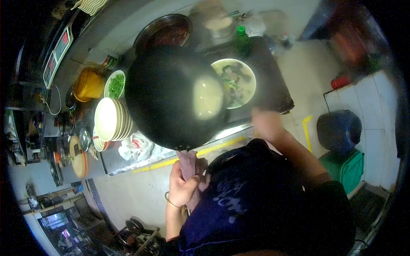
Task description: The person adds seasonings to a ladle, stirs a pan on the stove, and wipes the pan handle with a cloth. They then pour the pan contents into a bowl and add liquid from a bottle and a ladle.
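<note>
My left hand (183, 185) is closed around a mauve cloth (188, 164) wrapped over the handle of a large black wok (162, 94). Pale, milky broth (207, 100) has pooled at the wok's right side, beside a white bowl (253, 85). That bowl contains similar pale soup with green leaves and darker pieces, and the wok's rim overlaps its left edge in view. My right hand (267, 123) is just below and right of the bowl, smeared by motion. Its fingers and anything in them cannot be made out.
Left of the wok are stacked bowls (106, 119), a bowl of chopped greens (115, 85) and a plastic bag (136, 147). Behind stand a dark pan (164, 32), a metal pot (220, 27) and a green bottle (242, 40). A green bin (344, 170) stands at right.
</note>
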`<state>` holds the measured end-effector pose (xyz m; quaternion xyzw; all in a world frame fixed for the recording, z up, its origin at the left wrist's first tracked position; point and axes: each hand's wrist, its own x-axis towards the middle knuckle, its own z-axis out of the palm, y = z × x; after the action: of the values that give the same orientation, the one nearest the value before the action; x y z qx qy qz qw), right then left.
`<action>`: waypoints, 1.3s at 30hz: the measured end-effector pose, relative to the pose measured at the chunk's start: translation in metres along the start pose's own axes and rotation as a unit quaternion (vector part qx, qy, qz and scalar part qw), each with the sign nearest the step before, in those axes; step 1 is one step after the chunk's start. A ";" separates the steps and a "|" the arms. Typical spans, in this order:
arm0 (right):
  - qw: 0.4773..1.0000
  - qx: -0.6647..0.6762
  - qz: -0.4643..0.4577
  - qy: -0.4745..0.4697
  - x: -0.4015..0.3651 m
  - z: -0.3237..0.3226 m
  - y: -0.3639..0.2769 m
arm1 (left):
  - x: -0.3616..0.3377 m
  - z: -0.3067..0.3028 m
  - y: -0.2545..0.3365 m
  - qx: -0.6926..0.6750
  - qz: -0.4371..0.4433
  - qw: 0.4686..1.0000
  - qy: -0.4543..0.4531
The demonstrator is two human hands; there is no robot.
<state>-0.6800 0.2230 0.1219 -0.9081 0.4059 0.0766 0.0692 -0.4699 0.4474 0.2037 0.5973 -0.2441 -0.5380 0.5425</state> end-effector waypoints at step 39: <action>0.997 0.073 -0.012 0.011 -0.011 -0.021 -0.001 | 0.001 -0.008 -0.003 0.065 0.014 0.997 -0.027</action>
<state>-0.6849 0.2283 0.1447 -0.9062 0.4004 0.0360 0.1315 -0.4637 0.4505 0.1996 0.6127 -0.3014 -0.5291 0.5038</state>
